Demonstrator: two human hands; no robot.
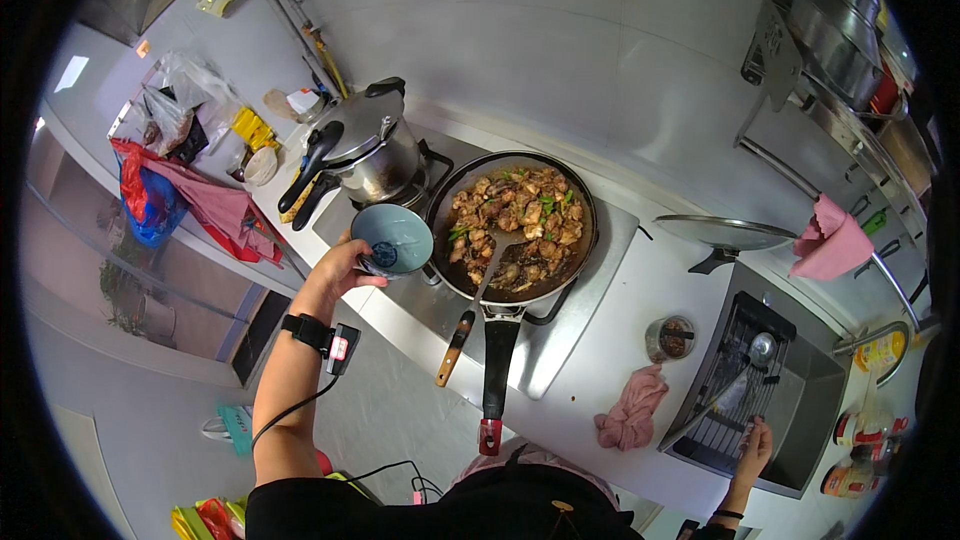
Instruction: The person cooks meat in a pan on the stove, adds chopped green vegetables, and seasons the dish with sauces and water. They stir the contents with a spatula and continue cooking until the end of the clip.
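Observation:
My left hand (349, 265) is closed on the rim and side of a pale blue bowl (397, 232), tilted beside the pan's left edge. Whether the bowl holds clear liquid is hard to tell. On the stove, a black frying pan (586, 250) holds browned meat pieces (520, 208) with green bits. A spatula (489, 265) rests in it, its wooden handle leaning over the near rim. Far to the right, my right hand (757, 452) has curled fingers at the sink's black wire rack (727, 406); what they hold is unclear. A metal ladle (762, 348) lies across that rack.
A pressure cooker (372, 155) stands left of the pan. The pan's handle (497, 365) juts over the counter's front edge. Between stove and sink (812, 395) are a glass jar (670, 339) and a pink cloth (633, 408). A glass lid (725, 232) leans by the wall.

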